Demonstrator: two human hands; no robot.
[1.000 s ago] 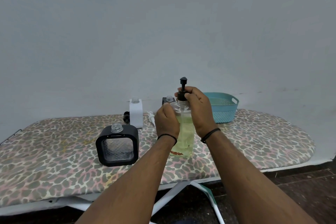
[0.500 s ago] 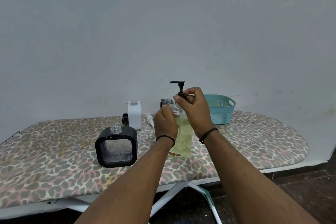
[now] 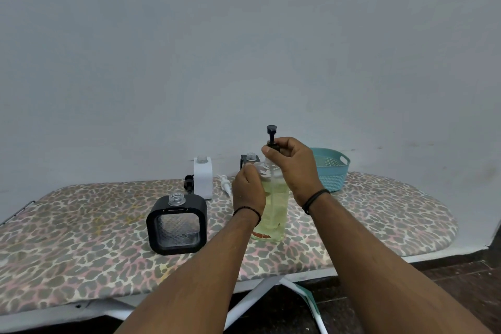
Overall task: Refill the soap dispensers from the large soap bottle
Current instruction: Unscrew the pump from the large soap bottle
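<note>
- Pump (image 3: 272, 141) has turned again under my right hand (image 3: 291, 168), which pinches its collar; it looks nearly unscrewed.
- Left hand (image 3: 248, 192) grips the bottle (image 3: 273, 211), upright on the board (image 3: 81, 238) beside the open dispenser (image 3: 177, 225).

- The large soap bottle (image 3: 273, 209) stands mid-board, gripped by the left hand (image 3: 248, 192); the right hand (image 3: 294, 168) pinches its black pump (image 3: 272, 139).
- At 9 o'clock, near: black square dispenser (image 3: 177, 225).
- At 11 o'clock: white dispenser (image 3: 202, 180), loose pumps beside it.
- At 2 o'clock: teal basket (image 3: 332, 172).
- Bare ironing board (image 3: 379, 217) lies at 3 o'clock and far 9 o'clock.
</note>
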